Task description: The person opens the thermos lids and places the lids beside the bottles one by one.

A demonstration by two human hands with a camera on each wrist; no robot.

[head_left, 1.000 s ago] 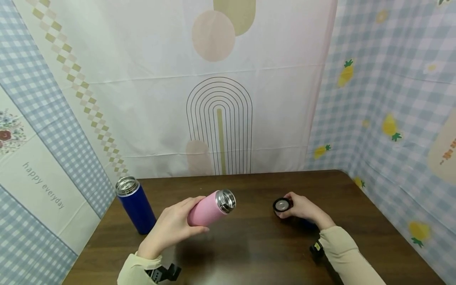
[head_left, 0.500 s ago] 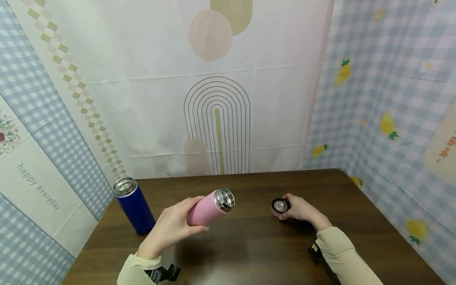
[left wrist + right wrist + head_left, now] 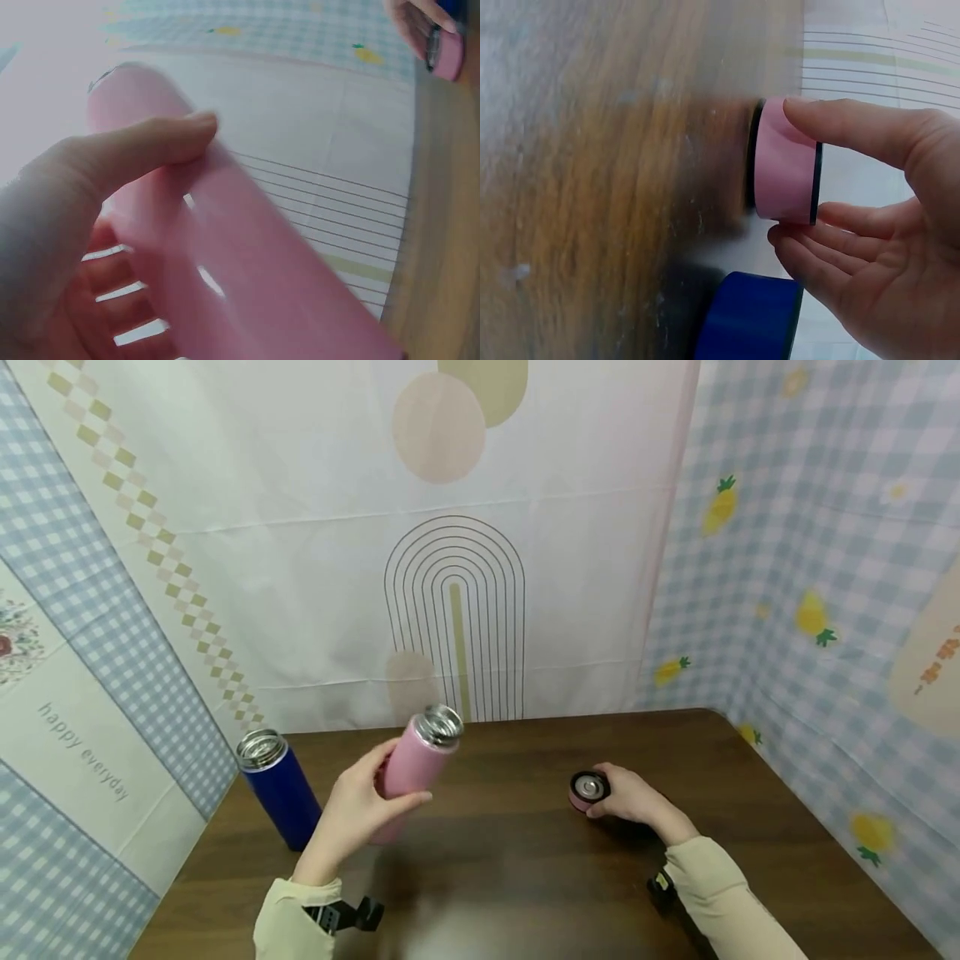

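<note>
My left hand (image 3: 357,806) grips a pink thermos bottle (image 3: 415,767) around its body, mouth up and leaning right. Its steel mouth is uncovered. In the left wrist view the thumb lies across the pink bottle (image 3: 247,247). On the right, my right hand (image 3: 637,797) holds a pink lid (image 3: 581,803) between thumb and fingers, its metal-lined underside facing up. The right wrist view shows this lid (image 3: 786,165) at the tabletop; I cannot tell whether it touches. Near it sits a blue lid (image 3: 750,315), which the right hand hides in the head view.
A blue thermos bottle (image 3: 281,793) with an uncovered steel mouth stands left of my left hand. The brown wooden table (image 3: 517,877) ends at a white patterned cloth (image 3: 330,568) at the back. Blue checked cloth (image 3: 795,652) hangs along the right side.
My left hand has turned the pink bottle more upright, and its mouth has moved left and up in view. The right hand has set the pink lid slightly lower and otherwise stayed put.
</note>
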